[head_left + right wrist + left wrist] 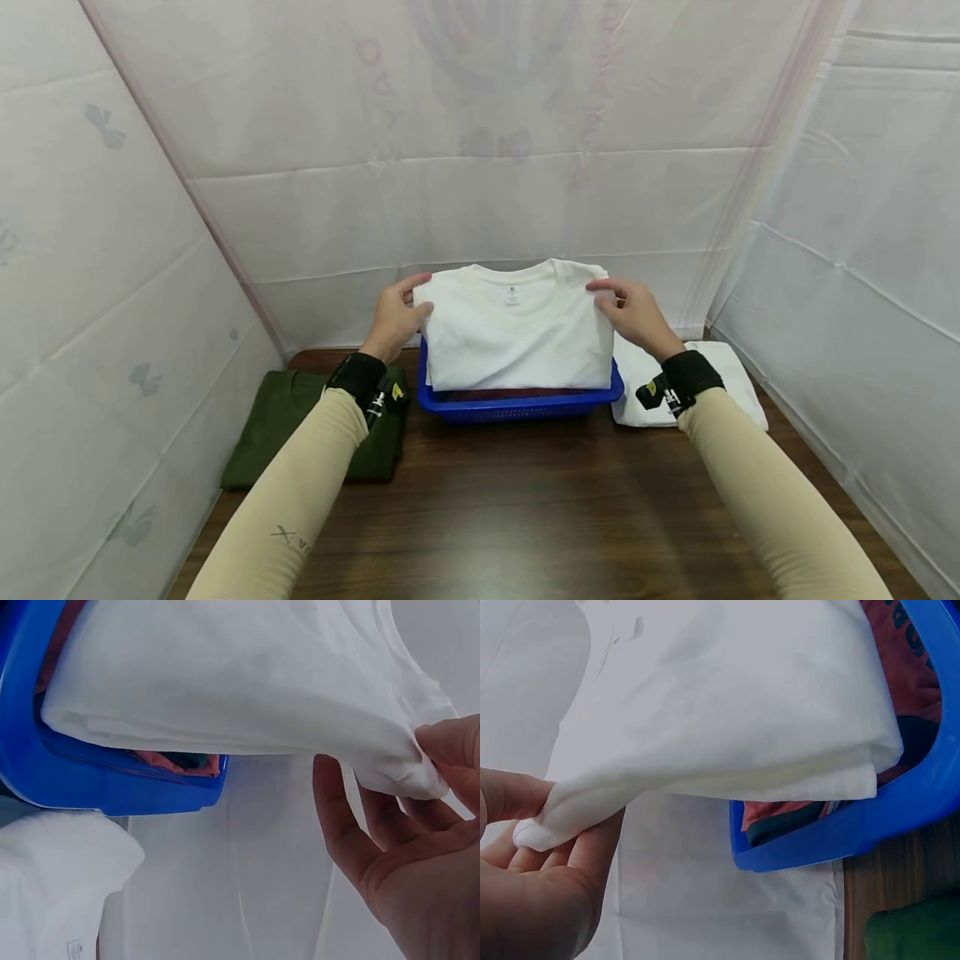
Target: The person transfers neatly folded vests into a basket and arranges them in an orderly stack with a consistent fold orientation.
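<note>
A dark wooden counter (525, 508) is sitting inside white sheet walls (480, 167). At 12 o'clock, a blue basket (517, 406) is holding clothes. Above it, the left hand (393, 317) and right hand (637, 315) are each pinching a corner of a folded white shirt (517, 325), grip closed on cloth. A green shirt (300, 425) is lying at 9 o'clock, another white shirt (720, 375) at 3.

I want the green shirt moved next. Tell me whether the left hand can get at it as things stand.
Probably not right away: the left hand grips a corner of the white shirt held over the blue basket. The green shirt lies uncovered below that forearm, so once freed, nothing blocks it.
</note>
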### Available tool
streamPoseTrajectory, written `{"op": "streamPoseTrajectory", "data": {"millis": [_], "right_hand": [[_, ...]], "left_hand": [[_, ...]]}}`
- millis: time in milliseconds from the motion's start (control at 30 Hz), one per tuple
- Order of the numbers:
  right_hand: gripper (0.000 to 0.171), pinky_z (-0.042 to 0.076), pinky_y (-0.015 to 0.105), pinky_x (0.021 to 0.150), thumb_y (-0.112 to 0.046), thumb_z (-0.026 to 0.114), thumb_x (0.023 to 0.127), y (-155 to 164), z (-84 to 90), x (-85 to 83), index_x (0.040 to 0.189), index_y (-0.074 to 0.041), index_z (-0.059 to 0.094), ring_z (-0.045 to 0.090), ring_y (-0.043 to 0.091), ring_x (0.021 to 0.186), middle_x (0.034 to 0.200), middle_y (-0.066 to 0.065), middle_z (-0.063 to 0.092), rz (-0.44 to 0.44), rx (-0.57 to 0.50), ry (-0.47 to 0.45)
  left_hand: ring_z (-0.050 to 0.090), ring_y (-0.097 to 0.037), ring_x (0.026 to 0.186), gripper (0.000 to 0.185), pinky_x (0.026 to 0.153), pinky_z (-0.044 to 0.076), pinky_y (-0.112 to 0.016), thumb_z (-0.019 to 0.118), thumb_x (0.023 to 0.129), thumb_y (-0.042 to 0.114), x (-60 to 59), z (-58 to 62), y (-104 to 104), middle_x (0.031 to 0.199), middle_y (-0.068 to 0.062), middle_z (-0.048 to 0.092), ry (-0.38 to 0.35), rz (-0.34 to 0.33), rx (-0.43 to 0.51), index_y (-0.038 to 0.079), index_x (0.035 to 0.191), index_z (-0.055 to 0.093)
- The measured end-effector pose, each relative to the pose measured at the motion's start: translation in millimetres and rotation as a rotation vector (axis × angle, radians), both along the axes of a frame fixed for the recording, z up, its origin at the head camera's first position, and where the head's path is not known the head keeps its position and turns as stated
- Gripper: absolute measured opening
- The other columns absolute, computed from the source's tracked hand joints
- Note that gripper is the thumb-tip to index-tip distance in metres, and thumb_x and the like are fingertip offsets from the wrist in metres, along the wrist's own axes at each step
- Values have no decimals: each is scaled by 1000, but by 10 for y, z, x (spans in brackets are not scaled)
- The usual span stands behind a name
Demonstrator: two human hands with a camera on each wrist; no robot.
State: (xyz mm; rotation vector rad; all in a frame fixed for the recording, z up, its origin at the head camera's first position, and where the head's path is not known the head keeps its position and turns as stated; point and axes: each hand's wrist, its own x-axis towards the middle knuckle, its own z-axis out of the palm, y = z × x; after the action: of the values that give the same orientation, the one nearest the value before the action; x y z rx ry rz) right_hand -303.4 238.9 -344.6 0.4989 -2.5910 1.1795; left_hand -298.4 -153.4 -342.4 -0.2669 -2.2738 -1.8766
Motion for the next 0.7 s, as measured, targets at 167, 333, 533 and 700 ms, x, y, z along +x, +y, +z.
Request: {"op": "streamPoseTrajectory", "data": {"millis": [167, 333, 533, 700], "right_hand": [[37, 48, 38, 74, -11, 57, 105, -1, -19, -13, 141, -6, 62, 60, 31, 99, 143, 22, 54, 20, 34, -73], [44, 43, 28, 51, -3, 55, 102, 3, -58, -19, 146, -6, 55, 45, 16, 54, 101, 19, 59, 46, 79, -140], [49, 39, 27, 48, 2, 52, 99, -9, -170, -67, 147, -6, 55, 38, 12, 50, 113, 23, 59, 42, 120, -170], [53, 37, 26, 48, 6, 50, 96, -62, -261, -77, 148, 0, 52, 36, 12, 49, 120, 27, 57, 77, 166, -200]], "left_hand": [[61, -31, 118, 58, 69, 56, -19, 59, 93, -12, -14, -46, 34, 132, -27, 63, -42, -10, 12, 2, 149, 52], [61, -30, 120, 62, 70, 56, -19, 59, 93, -13, -35, -108, 42, 136, -26, 61, -114, -14, 0, 3, 152, 48], [63, -29, 113, 64, 71, 60, -25, 59, 96, -10, -93, -239, 49, 139, -23, 59, -226, -18, -47, 6, 156, 44], [61, -30, 117, 64, 81, 61, -34, 60, 97, -9, -106, -368, 51, 141, -22, 54, -286, -13, -105, 8, 157, 43]]}}
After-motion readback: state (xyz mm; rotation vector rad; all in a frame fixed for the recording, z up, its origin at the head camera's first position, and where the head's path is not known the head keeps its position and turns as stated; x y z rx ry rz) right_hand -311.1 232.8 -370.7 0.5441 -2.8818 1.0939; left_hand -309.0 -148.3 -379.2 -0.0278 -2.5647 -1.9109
